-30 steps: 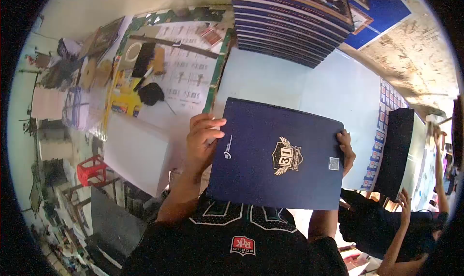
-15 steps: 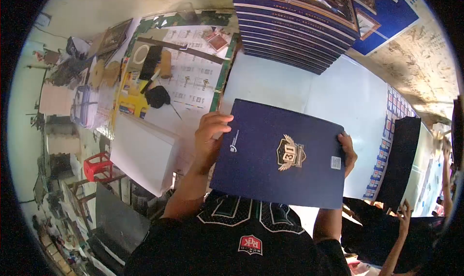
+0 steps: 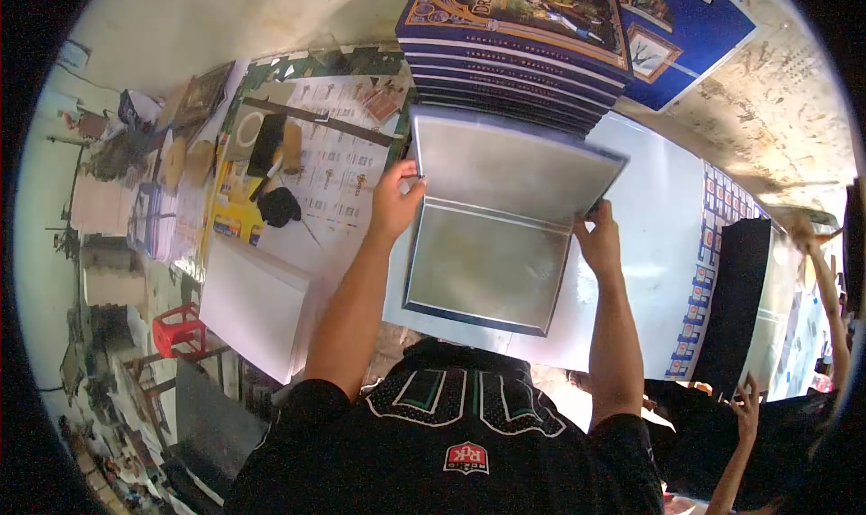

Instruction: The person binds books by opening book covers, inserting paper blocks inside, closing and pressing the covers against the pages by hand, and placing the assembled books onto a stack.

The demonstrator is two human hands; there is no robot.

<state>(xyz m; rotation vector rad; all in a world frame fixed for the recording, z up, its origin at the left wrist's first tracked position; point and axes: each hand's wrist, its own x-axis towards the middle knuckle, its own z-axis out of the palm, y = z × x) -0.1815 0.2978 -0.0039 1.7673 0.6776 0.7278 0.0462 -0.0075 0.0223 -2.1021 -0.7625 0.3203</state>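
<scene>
An open hardcover book case [image 3: 492, 253], grey inside with dark blue edges, lies before me on the pale tabletop. Its lower board is flat, and its upper board tilts up toward the book stack. My left hand [image 3: 397, 199] is closed on the left edge of the raised board, thumb on the inner face. On the other side, my right hand [image 3: 597, 240] pinches the right edge close to the fold. Some of the fingers of both hands are hidden behind the cover.
Behind the case rises a stack of blue hardcover books [image 3: 514, 55]. A pile of white sheets [image 3: 253, 308] stands at left, near a black cloth-like lump [image 3: 279, 206]. Printed sheets [image 3: 713, 280] and a black block [image 3: 732, 308] lie right, near another person's hand [image 3: 747, 407].
The blue cover was held up closed, its emblem facing me. Now it is opened on the table with the grey inside showing, and both hands have moved away from my body.
</scene>
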